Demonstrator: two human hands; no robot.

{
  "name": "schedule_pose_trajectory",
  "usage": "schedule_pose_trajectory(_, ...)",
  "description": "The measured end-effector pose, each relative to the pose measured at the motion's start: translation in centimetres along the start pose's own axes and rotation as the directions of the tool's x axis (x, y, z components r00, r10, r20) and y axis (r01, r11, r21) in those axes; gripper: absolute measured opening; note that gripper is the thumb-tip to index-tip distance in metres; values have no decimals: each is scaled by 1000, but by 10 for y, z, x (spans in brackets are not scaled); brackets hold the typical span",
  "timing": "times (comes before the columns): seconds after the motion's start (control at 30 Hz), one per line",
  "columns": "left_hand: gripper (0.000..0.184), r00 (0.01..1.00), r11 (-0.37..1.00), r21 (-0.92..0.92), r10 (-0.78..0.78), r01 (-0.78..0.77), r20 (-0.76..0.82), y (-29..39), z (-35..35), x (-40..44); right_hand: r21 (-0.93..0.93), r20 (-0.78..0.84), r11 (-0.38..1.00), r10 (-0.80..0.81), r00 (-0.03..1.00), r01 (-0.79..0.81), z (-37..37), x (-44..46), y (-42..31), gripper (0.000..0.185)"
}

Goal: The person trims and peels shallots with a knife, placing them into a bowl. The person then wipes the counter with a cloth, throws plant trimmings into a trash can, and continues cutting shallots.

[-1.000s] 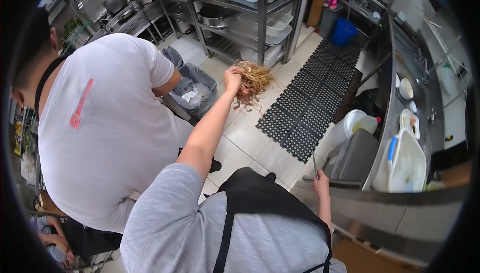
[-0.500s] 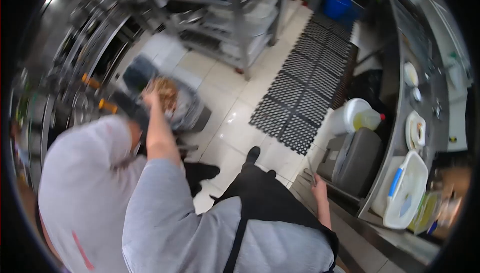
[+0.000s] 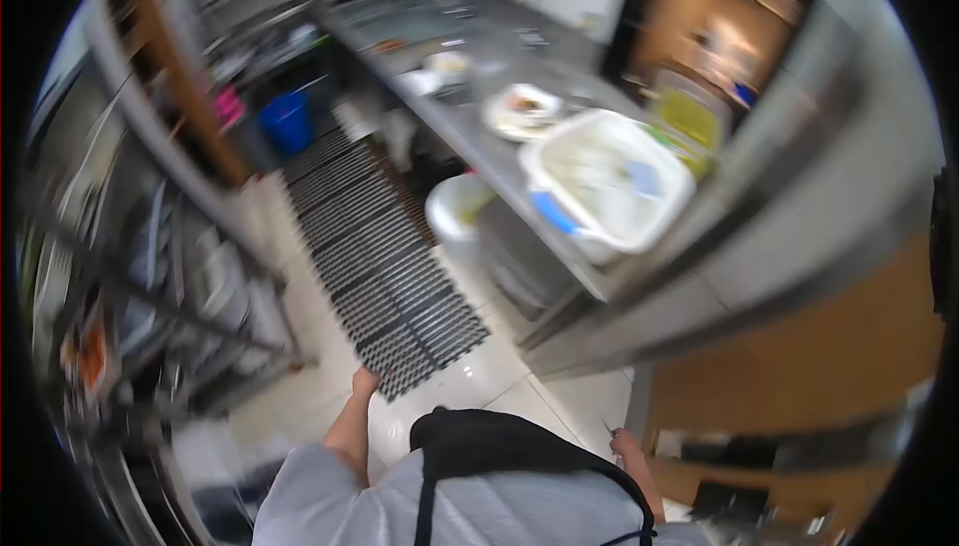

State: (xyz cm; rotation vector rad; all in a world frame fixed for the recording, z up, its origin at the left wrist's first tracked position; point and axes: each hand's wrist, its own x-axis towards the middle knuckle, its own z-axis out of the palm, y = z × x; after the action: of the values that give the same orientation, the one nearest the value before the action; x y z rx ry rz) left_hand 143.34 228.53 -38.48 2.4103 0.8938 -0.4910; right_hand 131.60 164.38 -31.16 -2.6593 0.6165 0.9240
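Observation:
My left hand (image 3: pixel 367 381) hangs in front of me over the pale tiled floor, by the near end of the black mat. It looks curled into a loose fist, and nothing shows in it. Lower on the other side, my right hand (image 3: pixel 625 443) is closed round a thin, pointed metal utensil (image 3: pixel 607 430). Only a short piece of that utensil sticks out, so its exact kind is unclear. A black apron (image 3: pixel 509 441) covers my front.
A perforated black mat (image 3: pixel 385 256) runs ahead along the steel counter (image 3: pixel 465 136). On that counter stand a white basin (image 3: pixel 679 191) and plates with food scraps. A white bucket (image 3: pixel 455 211) sits below. Metal shelving (image 3: pixel 225 296) lines the left; a blue bin (image 3: pixel 287 124) stands farther off.
The view has swung right, toward the counter. My left hand has come away from the food scraps over the lined bin; bin and co-worker are out of sight. My right hand keeps the utensil.

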Motion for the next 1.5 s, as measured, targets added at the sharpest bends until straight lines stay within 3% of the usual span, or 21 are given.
schedule_pose_trajectory(0.1,27,960,888,368,233,-276,157,162,-12,-69,203,-23,943,275,961,-265,18,-53,101,33)
schedule_pose_trajectory(0.23,42,835,606,573,403,-551,376,281,62,-147,564,82,639,588,805,-524,111,-102,258,22)
schedule_pose_trajectory(0.3,50,765,432,633,423,-642,487,298,185,-116,443,10,651,685,729,-617,163,-145,306,16)
schedule_pose_trajectory(0.33,49,552,272,480,416,-834,722,327,197,-160,245,210,785,530,821,-569,205,-152,343,15)
schedule_pose_trajectory(0.37,49,448,123,441,435,-889,781,345,236,-183,662,404,191,724,559,-725,230,-165,346,18)
schedule_pose_trajectory(0.43,31,-150,-262,-33,442,-965,884,377,278,-247,620,400,126,798,451,-774,283,-191,363,16)
schedule_pose_trajectory(0.47,31,-196,-312,-70,393,-947,898,387,298,-277,608,377,144,813,443,-781,284,-213,353,17)
schedule_pose_trajectory(0.53,9,193,469,2,359,-883,913,417,334,-356,609,482,69,759,438,-790,265,-249,326,20)
schedule_pose_trajectory(0.7,14,-25,124,-76,371,-989,928,478,400,-538,617,652,-213,677,341,-758,297,-262,307,23)
schedule_pose_trajectory(0.77,21,-439,-402,-313,272,-860,856,483,462,-563,641,712,-373,615,338,-671,293,-277,297,22)
schedule_pose_trajectory(0.8,23,-510,-518,-415,49,-748,859,481,471,-589,622,741,-430,594,313,-655,295,-288,288,22)
schedule_pose_trajectory(0.9,21,-378,-568,-384,-135,-728,916,448,530,-656,661,742,-634,633,221,-403,305,-310,264,22)
schedule_pose_trajectory(1.03,14,-535,-581,-606,-317,-543,783,390,587,-750,609,761,-723,648,-17,-326,361,-325,197,20)
schedule_pose_trajectory(1.07,16,-422,-587,-528,-322,-613,847,381,562,-797,531,819,-787,572,-49,-313,372,-328,181,21)
schedule_pose_trajectory(1.1,15,-545,-587,-607,-309,-535,780,369,572,-814,454,866,-838,495,-71,-303,382,-324,162,21)
schedule_pose_trajectory(1.13,13,-531,-577,-600,-310,-554,788,356,576,-833,408,889,-842,455,-58,-353,410,-310,143,23)
schedule_pose_trajectory(1.17,14,-521,-568,-592,-307,-571,797,346,582,-854,348,936,-812,324,135,-468,443,-301,131,24)
schedule_pose_trajectory(1.2,14,-533,-567,-597,-299,-567,791,338,594,-864,73,939,-941,-47,341,-331,484,-286,124,23)
schedule_pose_trajectory(1.27,19,-758,-642,-692,-257,-330,600,309,619,-881,173,972,-961,131,195,-217,468,-311,132,21)
schedule_pose_trajectory(1.4,19,-523,-729,-501,-230,-466,821,297,657,-912,-56,911,-910,-215,353,-411,573,-320,138,24)
schedule_pose_trajectory(1.5,13,-385,-775,-258,-21,-577,923,305,683,-929,177,980,-948,144,140,-266,569,-390,197,29)
